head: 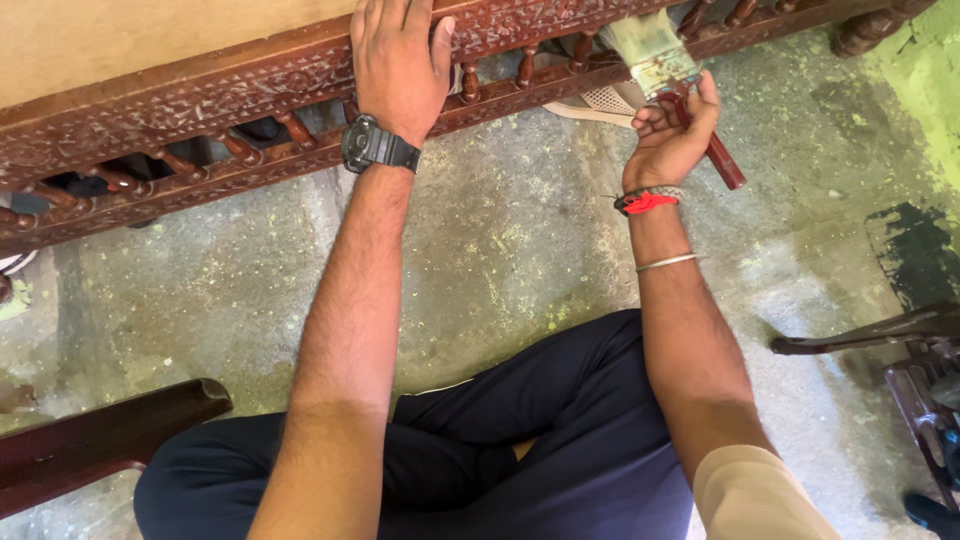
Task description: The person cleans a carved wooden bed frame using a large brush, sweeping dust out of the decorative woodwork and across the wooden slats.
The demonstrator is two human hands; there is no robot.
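Observation:
A dark carved wooden furniture frame (200, 95) with a row of turned spindles runs across the top of the view. My left hand (398, 55), with a black watch at the wrist, presses flat on its upper carved rail. My right hand (672, 130) grips the reddish handle of a wide paintbrush (655, 50). The pale bristles lie against the frame's lower rail, near the spindles. A red thread and a metal bangle circle my right wrist.
I sit cross-legged in dark trousers on a stained concrete floor (500, 250). A dark wooden piece (100, 435) lies at the lower left. More dark wooden furniture parts (900, 350) stand at the right edge. A carved leg (875, 25) rests at the top right.

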